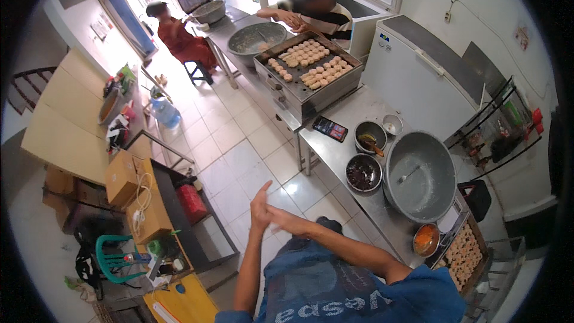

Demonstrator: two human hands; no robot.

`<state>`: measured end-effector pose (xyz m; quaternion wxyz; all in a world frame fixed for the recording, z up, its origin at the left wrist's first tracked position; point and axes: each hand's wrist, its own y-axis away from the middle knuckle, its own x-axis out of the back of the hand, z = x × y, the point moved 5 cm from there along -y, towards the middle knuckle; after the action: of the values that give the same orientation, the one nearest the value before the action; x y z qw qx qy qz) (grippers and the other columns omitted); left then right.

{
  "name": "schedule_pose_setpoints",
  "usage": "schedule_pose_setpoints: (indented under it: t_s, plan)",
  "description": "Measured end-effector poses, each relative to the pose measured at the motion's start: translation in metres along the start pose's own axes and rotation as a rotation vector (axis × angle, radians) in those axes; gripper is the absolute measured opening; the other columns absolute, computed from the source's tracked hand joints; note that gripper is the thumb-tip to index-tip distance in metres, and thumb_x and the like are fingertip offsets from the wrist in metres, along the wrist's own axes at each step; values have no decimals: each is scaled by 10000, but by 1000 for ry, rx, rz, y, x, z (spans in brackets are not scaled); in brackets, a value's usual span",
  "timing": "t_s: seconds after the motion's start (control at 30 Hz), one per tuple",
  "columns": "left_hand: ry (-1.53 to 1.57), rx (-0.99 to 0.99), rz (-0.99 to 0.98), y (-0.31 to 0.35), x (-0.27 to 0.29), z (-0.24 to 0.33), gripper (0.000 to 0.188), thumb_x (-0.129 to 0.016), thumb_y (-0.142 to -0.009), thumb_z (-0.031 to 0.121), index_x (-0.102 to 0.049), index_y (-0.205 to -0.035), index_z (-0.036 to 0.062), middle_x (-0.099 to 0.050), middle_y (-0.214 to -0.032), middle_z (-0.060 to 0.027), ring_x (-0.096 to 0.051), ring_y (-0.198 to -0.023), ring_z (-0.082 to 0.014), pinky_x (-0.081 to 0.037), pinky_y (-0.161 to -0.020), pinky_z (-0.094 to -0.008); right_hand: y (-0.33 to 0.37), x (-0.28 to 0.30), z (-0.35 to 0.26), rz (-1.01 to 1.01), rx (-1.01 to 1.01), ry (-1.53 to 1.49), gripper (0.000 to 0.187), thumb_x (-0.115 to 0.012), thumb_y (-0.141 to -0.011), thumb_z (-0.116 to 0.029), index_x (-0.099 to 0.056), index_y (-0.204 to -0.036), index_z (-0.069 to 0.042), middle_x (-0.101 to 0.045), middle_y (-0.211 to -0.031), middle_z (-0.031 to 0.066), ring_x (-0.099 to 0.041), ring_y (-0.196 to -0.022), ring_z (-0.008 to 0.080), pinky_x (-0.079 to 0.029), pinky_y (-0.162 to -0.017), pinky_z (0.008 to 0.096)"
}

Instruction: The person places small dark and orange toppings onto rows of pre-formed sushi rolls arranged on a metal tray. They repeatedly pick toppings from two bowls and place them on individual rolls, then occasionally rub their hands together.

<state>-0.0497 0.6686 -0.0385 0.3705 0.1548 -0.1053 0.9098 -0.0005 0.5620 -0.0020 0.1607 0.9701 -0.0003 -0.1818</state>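
My left hand (260, 208) is raised in front of my body, its fingers stretched out. Flat against its palm side lies my right hand (288, 221), reaching across from the right with straight fingers. The two hands touch each other, and I see nothing held in either. Nearest on the right, on the steel table (332, 154), are a bowl of dark sauce (363, 173), a bowl with a brush (371, 136) and a big grey basin (421, 173) with a fork-like utensil inside. A bowl of orange food (426, 240) stands closer to me.
Rows of round pale pieces lie on a griddle (287, 87); a person in a cap (344, 24) works behind it. A tray of similar pieces (463, 257) is at right. Another person in red (179, 39) sits far left. A shelf with boxes (146, 215) stands left.
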Motion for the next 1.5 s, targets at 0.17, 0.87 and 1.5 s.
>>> schedule_pose_setpoints:
  t_s: [0.17, 0.87, 1.5]
  plan:
    - [-389, 419, -360, -6, 6, -136, 639, -578, -881, 514, -565, -1286, 20, -593, -1239, -251, -583, -1149, -369, -450, -980, -408, -33, 122, 14, 178, -29, 559, 537, -660, -875, -436, -597, -1226, -34, -639, -1174, 143, -621, -1044, 229, -444, -949, 328]
    - [206, 1172, -18, -9, 83, -334, 476, -579, -905, 414, -548, -1225, 62, -634, -1160, -120, -625, -1014, -262, -469, -827, -441, -143, 383, -55, 633, 90, 1008, 344, -605, -866, -382, -698, -968, -67, -693, -762, 81, -674, -789, 259, -147, -1132, 613]
    - [24, 1175, -247, -159, 155, -390, 451, -607, -894, 383, -590, -1209, 61, -659, -1067, -105, -651, -914, -236, -484, -685, -365, -157, 385, -67, 759, 56, 1046, 397, -606, -864, -439, -703, -887, -54, -664, -675, 92, -658, -760, 273, -274, -1113, 526]
